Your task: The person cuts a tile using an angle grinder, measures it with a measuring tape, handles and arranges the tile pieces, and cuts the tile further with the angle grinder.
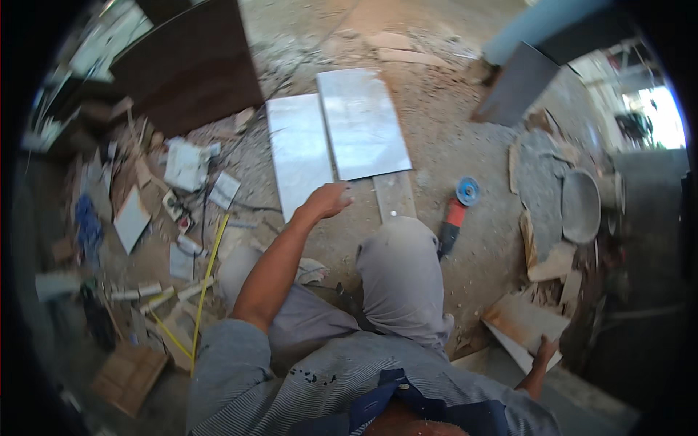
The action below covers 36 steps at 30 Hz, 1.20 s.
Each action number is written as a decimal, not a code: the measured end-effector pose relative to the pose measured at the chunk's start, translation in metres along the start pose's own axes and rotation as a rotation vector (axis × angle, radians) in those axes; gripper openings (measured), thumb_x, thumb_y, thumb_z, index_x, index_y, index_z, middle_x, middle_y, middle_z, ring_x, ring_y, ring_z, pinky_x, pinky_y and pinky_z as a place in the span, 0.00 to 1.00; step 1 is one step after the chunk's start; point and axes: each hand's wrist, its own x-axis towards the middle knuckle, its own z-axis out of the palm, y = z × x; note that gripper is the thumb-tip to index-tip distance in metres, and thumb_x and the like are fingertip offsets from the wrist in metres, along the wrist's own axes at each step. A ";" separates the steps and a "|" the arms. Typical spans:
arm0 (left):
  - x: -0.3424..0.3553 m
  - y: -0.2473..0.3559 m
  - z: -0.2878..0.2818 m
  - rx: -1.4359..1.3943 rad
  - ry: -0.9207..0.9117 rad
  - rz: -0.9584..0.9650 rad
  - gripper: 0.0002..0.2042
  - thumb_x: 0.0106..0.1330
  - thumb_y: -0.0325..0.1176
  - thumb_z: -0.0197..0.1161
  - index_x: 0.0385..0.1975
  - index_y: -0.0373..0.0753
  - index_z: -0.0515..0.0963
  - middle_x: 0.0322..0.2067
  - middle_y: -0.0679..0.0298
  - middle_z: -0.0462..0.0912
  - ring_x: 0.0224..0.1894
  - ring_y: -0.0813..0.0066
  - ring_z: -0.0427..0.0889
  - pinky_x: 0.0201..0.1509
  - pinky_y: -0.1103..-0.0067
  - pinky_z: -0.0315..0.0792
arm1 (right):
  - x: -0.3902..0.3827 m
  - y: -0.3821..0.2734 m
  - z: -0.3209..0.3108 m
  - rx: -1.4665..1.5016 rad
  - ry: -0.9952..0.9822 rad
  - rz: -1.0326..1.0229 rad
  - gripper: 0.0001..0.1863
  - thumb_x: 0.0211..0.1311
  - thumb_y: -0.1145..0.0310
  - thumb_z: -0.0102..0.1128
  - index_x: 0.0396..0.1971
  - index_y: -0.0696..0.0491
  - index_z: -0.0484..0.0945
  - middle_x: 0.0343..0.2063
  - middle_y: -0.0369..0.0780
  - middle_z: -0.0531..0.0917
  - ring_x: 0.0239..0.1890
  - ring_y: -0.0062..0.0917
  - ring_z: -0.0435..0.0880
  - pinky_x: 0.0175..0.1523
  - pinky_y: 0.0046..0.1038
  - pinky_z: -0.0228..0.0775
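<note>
My left hand (329, 198) reaches forward over the floor just below two pale, shiny tiles (363, 120), one (298, 145) partly left of the other, with a narrower tile strip (392, 196) beneath. Its fingers are curled round something small and greyish that I cannot make out. At the lower right my right hand (544, 349) grips the edge of a rust-stained tile piece (520, 317), with another pale piece under it. An angle grinder (454, 218) with a blue disc lies beside my right knee.
A yellow measuring tape (208, 283), a power strip (177, 211), blue cloth (89, 225) and broken offcuts litter the left. A dark panel (185, 65) stands at upper left, grey panels (512, 87) at upper right. A grey pan (580, 203) and debris lie to the right.
</note>
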 end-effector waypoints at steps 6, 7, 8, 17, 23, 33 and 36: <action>-0.020 0.010 0.025 0.021 -0.068 0.012 0.25 0.62 0.49 0.59 0.51 0.35 0.71 0.45 0.45 0.79 0.49 0.47 0.77 0.51 0.59 0.71 | -0.005 0.006 0.006 -0.062 0.012 0.083 0.28 0.55 0.71 0.55 0.56 0.65 0.67 0.48 0.50 0.77 0.44 0.40 0.79 0.50 0.36 0.71; -0.021 0.011 0.030 0.024 -0.084 0.020 0.25 0.61 0.48 0.59 0.51 0.35 0.72 0.44 0.45 0.79 0.48 0.47 0.77 0.50 0.59 0.71 | -0.011 -0.001 0.014 -0.074 0.018 0.070 0.27 0.55 0.71 0.54 0.56 0.65 0.67 0.48 0.50 0.77 0.44 0.40 0.79 0.49 0.37 0.71; -0.021 0.015 0.033 0.032 -0.107 0.039 0.24 0.61 0.48 0.59 0.50 0.35 0.72 0.43 0.45 0.80 0.48 0.46 0.78 0.49 0.59 0.72 | -0.019 -0.007 0.022 -0.074 0.032 0.065 0.27 0.55 0.70 0.54 0.56 0.65 0.67 0.48 0.50 0.77 0.43 0.40 0.79 0.48 0.37 0.71; -0.001 0.031 0.044 -0.011 -0.186 0.140 0.22 0.61 0.46 0.59 0.48 0.34 0.74 0.43 0.45 0.80 0.46 0.46 0.79 0.48 0.59 0.72 | -0.056 -0.015 0.026 -0.008 0.085 0.047 0.26 0.55 0.69 0.53 0.54 0.63 0.69 0.44 0.50 0.78 0.38 0.40 0.80 0.40 0.40 0.74; -0.002 0.019 0.043 -0.027 -0.196 0.145 0.25 0.62 0.49 0.58 0.52 0.36 0.72 0.44 0.43 0.79 0.48 0.45 0.78 0.50 0.59 0.71 | -0.048 0.013 0.021 0.001 0.062 0.046 0.22 0.60 0.72 0.54 0.51 0.69 0.70 0.45 0.51 0.78 0.44 0.38 0.80 0.49 0.35 0.71; 0.013 0.033 0.063 -0.003 -0.323 0.265 0.25 0.63 0.48 0.59 0.52 0.34 0.71 0.44 0.42 0.78 0.49 0.44 0.77 0.51 0.59 0.70 | -0.062 -0.011 0.013 0.121 0.105 0.263 0.22 0.60 0.71 0.53 0.52 0.66 0.68 0.44 0.48 0.79 0.40 0.38 0.81 0.45 0.35 0.73; 0.009 0.038 0.060 -0.025 -0.391 0.222 0.24 0.63 0.47 0.59 0.51 0.34 0.71 0.44 0.42 0.78 0.48 0.45 0.77 0.51 0.59 0.70 | -0.058 -0.008 0.014 0.028 0.121 0.198 0.20 0.60 0.71 0.53 0.51 0.66 0.70 0.43 0.48 0.80 0.40 0.39 0.82 0.44 0.36 0.73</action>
